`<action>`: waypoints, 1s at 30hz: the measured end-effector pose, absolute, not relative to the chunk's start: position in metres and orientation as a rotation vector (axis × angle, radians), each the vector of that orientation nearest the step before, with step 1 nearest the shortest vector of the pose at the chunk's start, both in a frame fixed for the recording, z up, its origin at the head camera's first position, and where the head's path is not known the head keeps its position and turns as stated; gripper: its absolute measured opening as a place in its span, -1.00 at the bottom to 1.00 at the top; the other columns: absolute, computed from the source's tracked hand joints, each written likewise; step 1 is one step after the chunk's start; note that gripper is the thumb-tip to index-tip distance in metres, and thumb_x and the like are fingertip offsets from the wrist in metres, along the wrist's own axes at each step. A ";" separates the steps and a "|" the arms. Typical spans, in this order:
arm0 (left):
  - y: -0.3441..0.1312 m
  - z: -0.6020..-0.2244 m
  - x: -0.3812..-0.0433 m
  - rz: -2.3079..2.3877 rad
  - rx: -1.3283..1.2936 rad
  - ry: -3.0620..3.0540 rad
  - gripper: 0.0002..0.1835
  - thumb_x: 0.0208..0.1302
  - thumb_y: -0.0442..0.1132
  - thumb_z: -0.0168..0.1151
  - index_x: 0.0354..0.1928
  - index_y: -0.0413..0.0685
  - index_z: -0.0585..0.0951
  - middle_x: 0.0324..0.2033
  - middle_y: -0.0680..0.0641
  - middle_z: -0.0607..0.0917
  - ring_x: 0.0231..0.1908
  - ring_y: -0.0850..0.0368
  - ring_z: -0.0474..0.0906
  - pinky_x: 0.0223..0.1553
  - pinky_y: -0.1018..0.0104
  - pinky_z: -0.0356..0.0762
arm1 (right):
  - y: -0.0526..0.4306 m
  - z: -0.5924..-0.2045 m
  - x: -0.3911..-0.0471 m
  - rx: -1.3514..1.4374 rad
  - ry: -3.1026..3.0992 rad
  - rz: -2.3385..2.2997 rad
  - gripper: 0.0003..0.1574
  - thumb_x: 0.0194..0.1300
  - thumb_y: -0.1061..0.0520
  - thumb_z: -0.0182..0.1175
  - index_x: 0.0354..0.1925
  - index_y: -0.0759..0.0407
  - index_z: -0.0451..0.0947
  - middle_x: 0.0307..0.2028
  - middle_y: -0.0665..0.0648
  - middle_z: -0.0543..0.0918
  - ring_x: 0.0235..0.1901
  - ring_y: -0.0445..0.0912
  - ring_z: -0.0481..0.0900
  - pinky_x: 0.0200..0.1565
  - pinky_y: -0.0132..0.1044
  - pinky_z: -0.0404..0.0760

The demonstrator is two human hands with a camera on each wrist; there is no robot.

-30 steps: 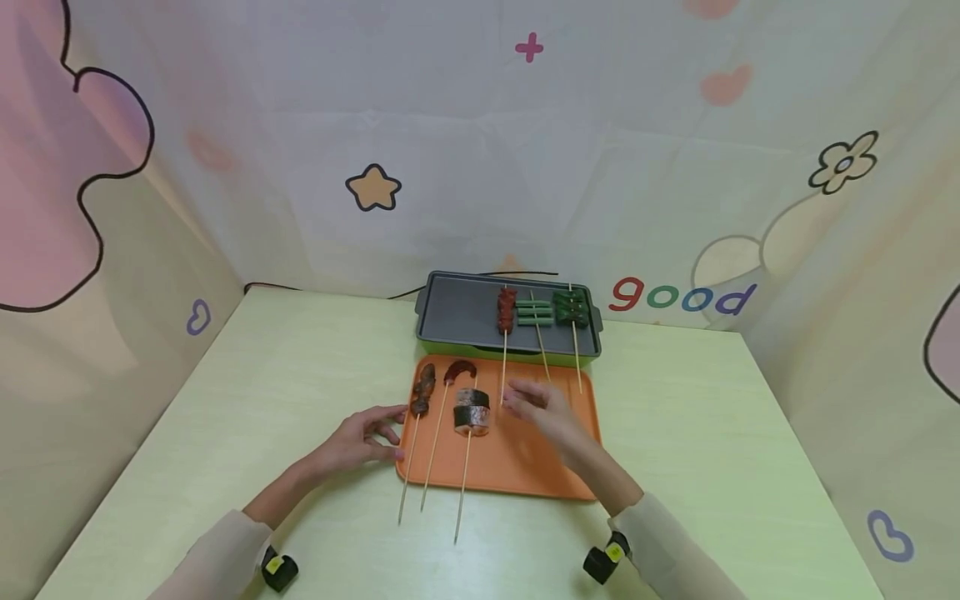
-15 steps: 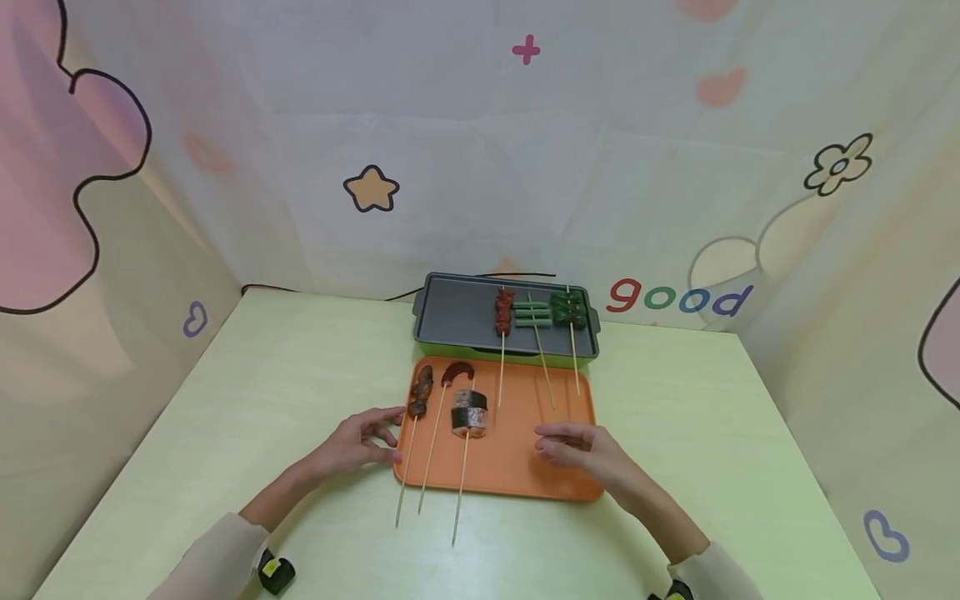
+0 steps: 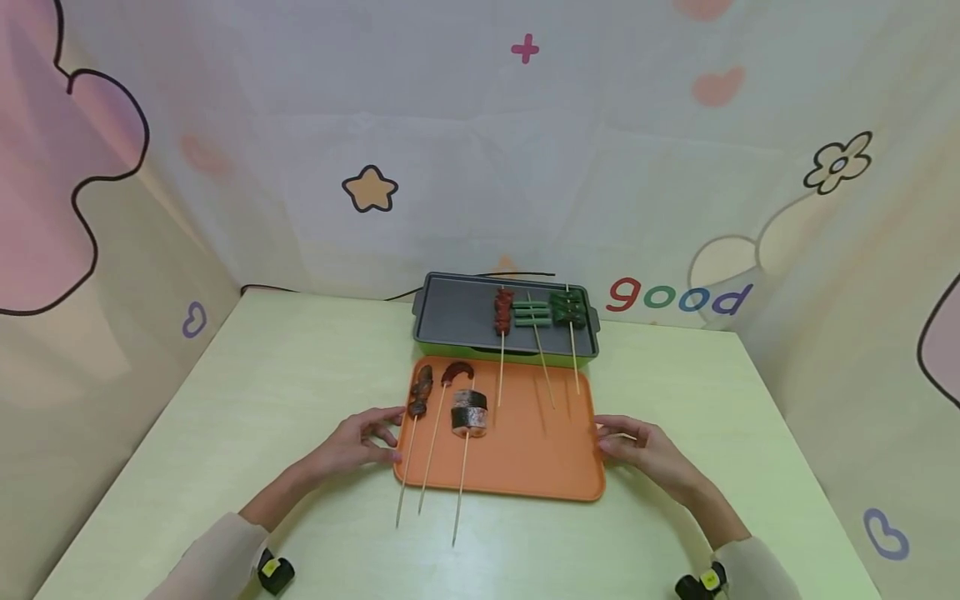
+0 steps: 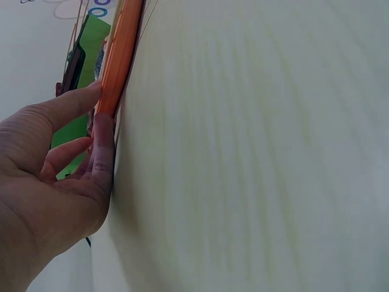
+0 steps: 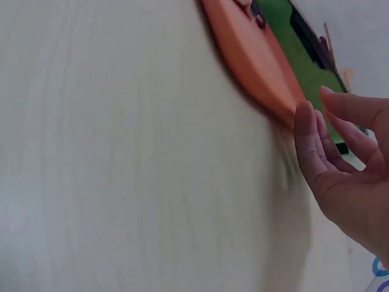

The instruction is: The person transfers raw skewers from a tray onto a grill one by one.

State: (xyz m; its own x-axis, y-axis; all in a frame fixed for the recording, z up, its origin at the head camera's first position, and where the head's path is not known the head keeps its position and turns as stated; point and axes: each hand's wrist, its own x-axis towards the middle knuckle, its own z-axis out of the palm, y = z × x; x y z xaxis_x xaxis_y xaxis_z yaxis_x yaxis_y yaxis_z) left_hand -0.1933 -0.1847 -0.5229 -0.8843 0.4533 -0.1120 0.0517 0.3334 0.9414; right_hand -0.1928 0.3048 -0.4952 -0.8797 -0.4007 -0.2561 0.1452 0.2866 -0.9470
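Observation:
An orange tray [image 3: 525,467] lies on the table. My left hand [image 3: 356,442] touches its left rim with the fingertips, thumb and fingers spread apart along the edge. At the right rim is my right hand [image 3: 652,454], fingertips right at the edge and slightly bent. On the tray's left side lie a skewer of brown meat pieces [image 3: 422,390], a skewer with a dark red curved piece [image 3: 457,372] and a skewer of black-and-white rolls [image 3: 469,413]. Their sticks overhang the front rim.
Behind the tray stands a green grill with a grey top [image 3: 457,312]. It bears a red meat skewer [image 3: 503,312], a green bean skewer [image 3: 532,314] and a leafy green skewer [image 3: 567,308], sticks pointing forward over the tray. A printed curtain [image 3: 450,125] encloses the table.
My right hand has moved from beside the red meat skewer's stick, back over the tray and rightward to its right rim. The left hand has stayed at the left rim.

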 end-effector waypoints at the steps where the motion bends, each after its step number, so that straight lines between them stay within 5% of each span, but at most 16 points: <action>1: -0.185 -0.523 -0.193 1.565 0.444 2.249 -0.20 0.25 -0.31 0.45 0.48 -0.31 0.32 -0.08 -0.30 0.68 -0.06 0.03 0.59 -0.19 0.44 0.61 | 0.307 -0.498 -0.193 -0.231 2.109 -1.636 -0.24 0.49 0.14 0.21 0.46 0.47 0.22 0.24 0.34 0.56 0.03 -0.30 0.68 0.09 -0.43 0.64; 9: -0.181 -0.520 -0.193 1.533 0.421 2.272 -0.22 0.24 -0.33 0.45 0.46 -0.31 0.35 -0.06 -0.31 0.69 -0.07 0.05 0.60 -0.20 0.43 0.60 | 0.314 -0.510 -0.198 -0.286 2.151 -1.632 -0.21 0.43 0.24 0.25 0.48 0.46 0.19 0.27 0.53 0.45 0.00 -0.28 0.67 0.06 -0.48 0.63; 17: -0.181 -0.514 -0.178 1.509 0.356 2.312 -0.36 0.35 -0.28 0.35 0.42 -0.29 0.40 0.23 -0.37 0.57 -0.17 0.14 0.61 -0.33 0.40 0.55 | 0.314 -0.514 -0.196 -0.324 2.149 -1.633 -0.22 0.43 0.26 0.24 0.45 0.54 0.18 0.31 0.59 0.40 0.03 -0.32 0.63 0.07 -0.49 0.61; 30: -0.176 -0.507 -0.128 1.716 0.127 2.077 -0.61 0.39 -0.30 0.29 0.16 -0.41 0.54 -0.16 -0.17 0.72 -0.22 0.09 0.73 -0.19 0.27 0.73 | 0.313 -0.518 -0.194 -0.346 2.185 -1.641 -0.24 0.41 0.31 0.24 0.43 0.55 0.20 0.25 0.58 0.44 0.02 -0.33 0.62 0.03 -0.48 0.63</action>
